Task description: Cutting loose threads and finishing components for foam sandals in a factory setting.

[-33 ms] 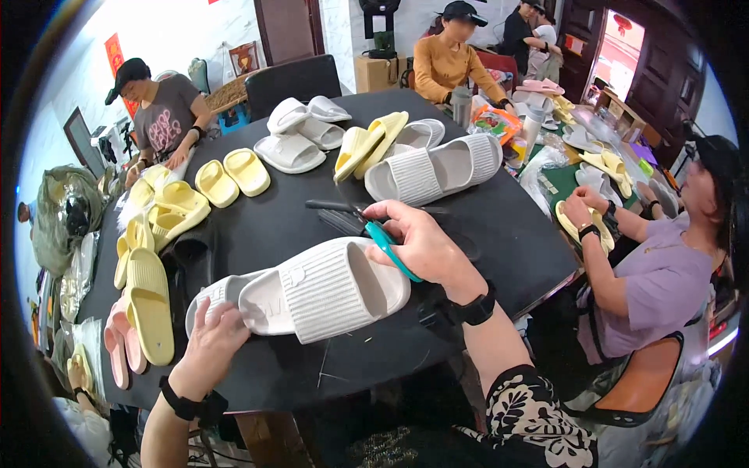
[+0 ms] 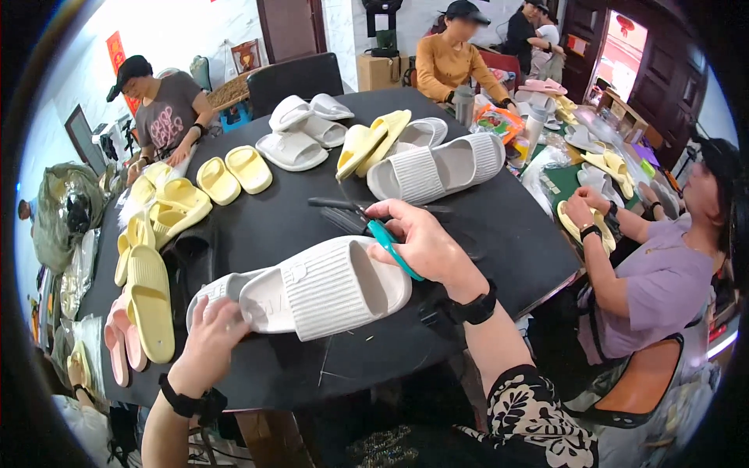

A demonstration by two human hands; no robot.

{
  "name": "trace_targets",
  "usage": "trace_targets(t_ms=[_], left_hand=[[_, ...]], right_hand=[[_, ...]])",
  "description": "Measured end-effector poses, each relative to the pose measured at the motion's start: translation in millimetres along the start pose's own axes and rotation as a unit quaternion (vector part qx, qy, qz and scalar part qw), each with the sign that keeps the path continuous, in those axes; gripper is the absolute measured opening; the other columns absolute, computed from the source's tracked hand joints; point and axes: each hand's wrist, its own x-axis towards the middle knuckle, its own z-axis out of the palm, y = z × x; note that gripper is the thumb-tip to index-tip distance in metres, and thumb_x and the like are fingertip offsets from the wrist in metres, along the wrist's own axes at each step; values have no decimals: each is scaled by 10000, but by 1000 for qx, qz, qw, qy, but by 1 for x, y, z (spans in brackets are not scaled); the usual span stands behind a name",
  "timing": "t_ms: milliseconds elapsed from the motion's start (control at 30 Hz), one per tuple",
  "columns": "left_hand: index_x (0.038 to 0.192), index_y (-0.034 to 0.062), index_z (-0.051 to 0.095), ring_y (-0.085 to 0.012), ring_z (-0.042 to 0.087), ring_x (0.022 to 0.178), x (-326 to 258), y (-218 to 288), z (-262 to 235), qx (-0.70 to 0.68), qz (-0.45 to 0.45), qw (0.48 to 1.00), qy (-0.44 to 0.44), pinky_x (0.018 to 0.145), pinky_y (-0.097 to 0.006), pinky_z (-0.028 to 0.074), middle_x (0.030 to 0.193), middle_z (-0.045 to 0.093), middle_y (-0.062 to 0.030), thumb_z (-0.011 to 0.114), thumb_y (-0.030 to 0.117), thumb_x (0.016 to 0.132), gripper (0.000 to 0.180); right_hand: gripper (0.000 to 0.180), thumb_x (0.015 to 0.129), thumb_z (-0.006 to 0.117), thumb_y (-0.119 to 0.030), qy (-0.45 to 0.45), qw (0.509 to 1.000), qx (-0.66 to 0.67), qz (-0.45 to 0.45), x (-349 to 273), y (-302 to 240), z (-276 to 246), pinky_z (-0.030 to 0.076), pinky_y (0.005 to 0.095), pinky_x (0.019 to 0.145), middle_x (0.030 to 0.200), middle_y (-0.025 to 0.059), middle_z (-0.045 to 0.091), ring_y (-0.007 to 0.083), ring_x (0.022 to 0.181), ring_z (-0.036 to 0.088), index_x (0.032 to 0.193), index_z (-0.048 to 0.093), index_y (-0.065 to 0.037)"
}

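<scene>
A pair of white ribbed slide slippers (image 2: 312, 288) lies on the black round table (image 2: 499, 226) in front of me. My left hand (image 2: 211, 335) grips the heel end of the rear slipper. My right hand (image 2: 417, 242) holds scissors with teal handles (image 2: 394, 248), their dark blades (image 2: 335, 204) pointing left above the front slipper's toe end. Both wrists wear black bands.
Yellow slippers (image 2: 152, 304) and pink ones (image 2: 117, 343) lie along the table's left rim. White and yellow slippers (image 2: 429, 168) fill the far side. A person in purple (image 2: 655, 273) sits at right; two other people sit at the far edge.
</scene>
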Motion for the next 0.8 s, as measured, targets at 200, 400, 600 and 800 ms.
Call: trace_targets(t_ms=[200,400,600,800], left_hand=[[1024,-9,567,-376,511,1038,-30,-55,31,-148,-226,957,102,886,-419,418,1096,530,-200,527,23,785,245],[1042,-39,566,-344,569,900,-63,-87,65,-138,-369,916,81,800,-388,454,1006,567,-209,560,217,873,307],[1033,-14,607,-338,559,924,-67,-86,72,-170,-359,913,92,817,-377,449,982,573,-192,559,208,863,284],[1011,-4,613,-271,564,863,-65,-93,78,-256,-330,899,130,777,-338,456,962,567,-151,576,187,840,259]], right_hand=[[475,738,696,-78,1,999,-13,34,10,23,0,458,227,728,950,47,587,83,814,545,1166,515,20],[448,761,662,-66,-16,997,-30,74,18,28,12,464,239,688,875,69,600,100,773,559,1165,496,34],[489,717,672,-67,-75,993,10,92,36,42,38,457,223,728,953,55,593,92,807,554,1166,504,32],[474,726,658,-59,-133,989,-60,21,42,72,81,465,242,711,939,63,586,102,811,558,1162,500,37]])
